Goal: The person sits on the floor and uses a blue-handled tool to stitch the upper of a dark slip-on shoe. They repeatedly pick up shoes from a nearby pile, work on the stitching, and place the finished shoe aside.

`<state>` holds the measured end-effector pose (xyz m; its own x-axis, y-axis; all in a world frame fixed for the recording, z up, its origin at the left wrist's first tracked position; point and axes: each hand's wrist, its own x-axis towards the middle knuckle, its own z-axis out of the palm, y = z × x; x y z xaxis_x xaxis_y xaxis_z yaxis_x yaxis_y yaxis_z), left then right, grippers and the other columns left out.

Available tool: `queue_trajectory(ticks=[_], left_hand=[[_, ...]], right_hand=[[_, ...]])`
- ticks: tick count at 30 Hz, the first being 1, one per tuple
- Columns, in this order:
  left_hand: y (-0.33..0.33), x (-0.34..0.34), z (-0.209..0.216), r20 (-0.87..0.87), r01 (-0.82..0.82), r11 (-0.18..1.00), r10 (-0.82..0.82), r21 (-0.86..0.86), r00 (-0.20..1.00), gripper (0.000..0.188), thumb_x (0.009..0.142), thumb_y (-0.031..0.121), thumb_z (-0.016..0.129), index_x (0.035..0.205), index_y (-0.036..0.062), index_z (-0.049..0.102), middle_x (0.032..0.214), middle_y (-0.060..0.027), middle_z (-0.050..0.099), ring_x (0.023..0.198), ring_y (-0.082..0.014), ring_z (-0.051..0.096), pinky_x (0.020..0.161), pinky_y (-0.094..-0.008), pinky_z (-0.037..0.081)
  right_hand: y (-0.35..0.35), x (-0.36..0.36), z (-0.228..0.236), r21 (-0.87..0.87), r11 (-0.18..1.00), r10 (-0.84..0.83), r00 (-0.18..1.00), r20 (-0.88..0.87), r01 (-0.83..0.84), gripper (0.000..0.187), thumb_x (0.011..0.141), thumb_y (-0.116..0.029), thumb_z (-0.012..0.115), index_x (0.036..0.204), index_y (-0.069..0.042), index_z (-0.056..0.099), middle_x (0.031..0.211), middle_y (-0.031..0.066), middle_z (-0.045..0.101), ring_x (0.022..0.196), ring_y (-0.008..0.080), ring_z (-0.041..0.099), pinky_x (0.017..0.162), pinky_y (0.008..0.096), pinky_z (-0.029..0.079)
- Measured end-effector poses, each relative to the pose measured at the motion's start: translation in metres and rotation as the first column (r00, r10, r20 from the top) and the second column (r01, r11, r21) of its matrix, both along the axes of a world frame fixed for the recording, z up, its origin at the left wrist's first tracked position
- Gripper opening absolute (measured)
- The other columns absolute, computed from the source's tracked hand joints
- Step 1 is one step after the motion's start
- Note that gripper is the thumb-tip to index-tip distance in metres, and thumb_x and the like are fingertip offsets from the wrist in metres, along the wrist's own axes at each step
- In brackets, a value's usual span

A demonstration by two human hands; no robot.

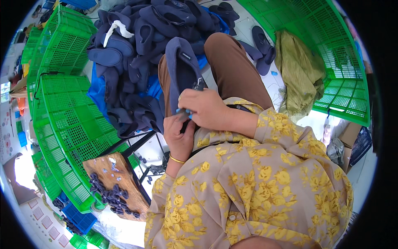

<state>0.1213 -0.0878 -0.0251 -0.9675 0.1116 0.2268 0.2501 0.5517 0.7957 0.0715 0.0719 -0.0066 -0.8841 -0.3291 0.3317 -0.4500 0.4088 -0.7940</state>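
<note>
A navy fabric shoe (179, 66) lies toe-up over my left thigh, its opening facing me and a small dark label inside. My left hand (179, 135) is closed at the heel end of the shoe, fingers bent around it. Just above it, my right hand (205, 108) grips a small dark tool (200, 84) with a metallic tip, held against the shoe's opening edge. A strip of grey material passes between the two hands. Blue spots show at the right fingertips. The tool's exact kind is hidden by the fingers.
A heap of navy shoes (145, 37) on blue sheeting lies ahead of my knees. Green plastic crates (70, 141) stand at left, another crate (344, 79) at right. A wooden board (134, 195) holds small dark bow-shaped pieces (110, 193). An olive sack (299, 70) hangs at right.
</note>
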Motion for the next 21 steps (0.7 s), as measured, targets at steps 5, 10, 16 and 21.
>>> queue_trajectory(ticks=[5,10,16,21], left_hand=[[0.001,-0.002,0.003,-0.072,0.057,0.998,-0.060,-0.039,0.996,0.019,0.070,0.000,0.076,0.086,0.0060,0.068,0.087,-0.0072,0.066,0.084,-0.0265,0.058,0.076,-0.0346,0.043],[0.005,-0.002,0.005,-0.075,0.044,0.997,-0.050,-0.071,0.996,0.020,0.069,0.002,0.077,0.086,0.0077,0.068,0.086,-0.0061,0.065,0.083,-0.0258,0.057,0.076,-0.0347,0.042],[0.001,-0.010,0.018,-0.023,0.114,0.991,-0.116,-0.067,0.993,0.018,0.073,0.008,0.078,0.088,0.0071,0.068,0.082,-0.0058,0.065,0.078,-0.0245,0.057,0.074,-0.0345,0.041],[0.005,-0.025,0.040,0.208,0.128,0.988,-0.107,-0.089,0.972,0.017,0.081,0.008,0.072,0.097,0.0053,0.066,0.080,-0.0083,0.064,0.078,-0.0254,0.059,0.073,-0.0345,0.045]], right_hand=[[0.009,-0.002,0.009,-0.171,0.985,-0.016,0.993,0.116,0.036,0.028,0.071,0.005,0.056,0.097,-0.004,0.061,0.095,0.0109,0.061,0.079,0.0325,0.061,0.066,0.0350,0.049],[0.014,-0.018,0.049,-0.521,0.836,0.132,0.861,0.492,0.169,0.005,0.090,-0.005,0.058,0.096,-0.005,0.059,0.087,0.0064,0.065,0.062,0.0085,0.054,0.054,0.0212,0.040],[0.028,-0.007,0.059,-0.694,0.676,0.379,0.691,0.615,0.247,0.006,0.099,-0.014,0.057,0.100,-0.008,0.057,0.070,-0.0061,0.045,0.057,0.0003,0.037,0.049,0.0182,0.028],[0.038,0.008,0.074,-0.704,0.701,0.431,0.717,0.549,0.118,0.008,0.099,-0.015,0.056,0.100,-0.006,0.056,0.076,-0.0060,0.046,0.064,0.0015,0.038,0.056,0.0183,0.031]])
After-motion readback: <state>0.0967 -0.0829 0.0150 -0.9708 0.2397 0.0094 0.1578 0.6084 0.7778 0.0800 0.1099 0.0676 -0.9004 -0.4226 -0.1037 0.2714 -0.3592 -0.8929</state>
